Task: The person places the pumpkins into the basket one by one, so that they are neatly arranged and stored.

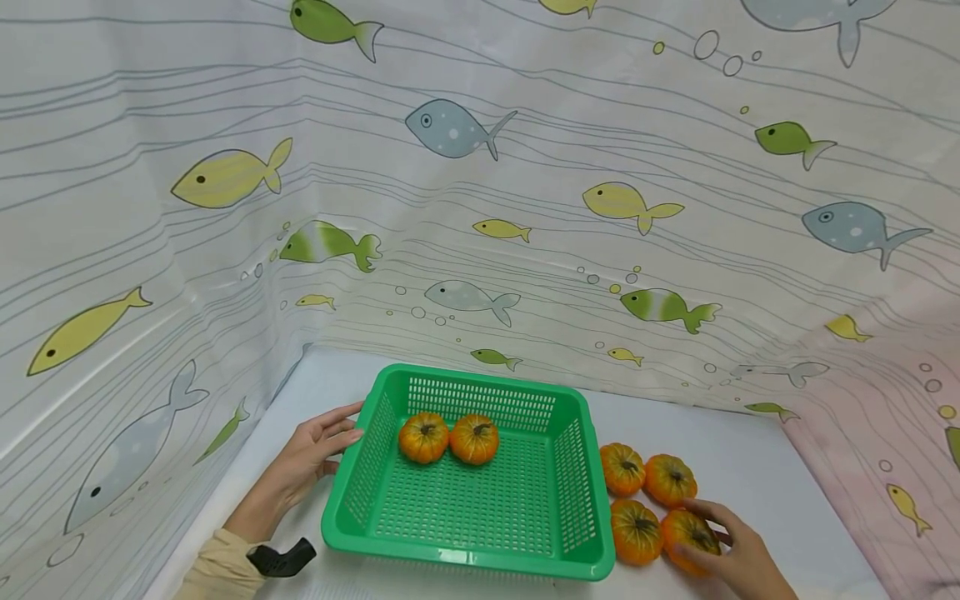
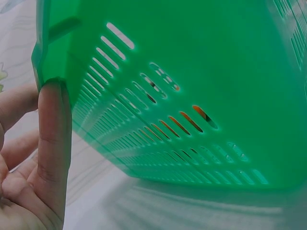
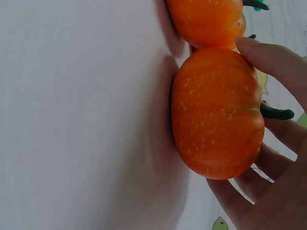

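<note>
A green plastic basket (image 1: 468,553) with slotted walls stands on the white table. Inside, near its back left, two small orange pumpkins (image 1: 424,438) sit side by side. My left hand (image 1: 307,458) touches the basket's left rim with fairly straight fingers; in the left wrist view a straight digit (image 2: 53,129) meets the rim from outside. To the right of the basket, several small pumpkins (image 1: 636,531) stand in a cluster. My right hand (image 1: 731,550) curls its thumb and fingers round the nearest right pumpkin (image 3: 218,115), which has a dark green stem and rests on the table.
A white sheet with printed fish (image 1: 480,250) hangs behind and at both sides of the table (image 1: 738,454). The basket's right wall lies close to the pumpkin cluster. A black strap piece (image 1: 282,558) sticks out at my left wrist.
</note>
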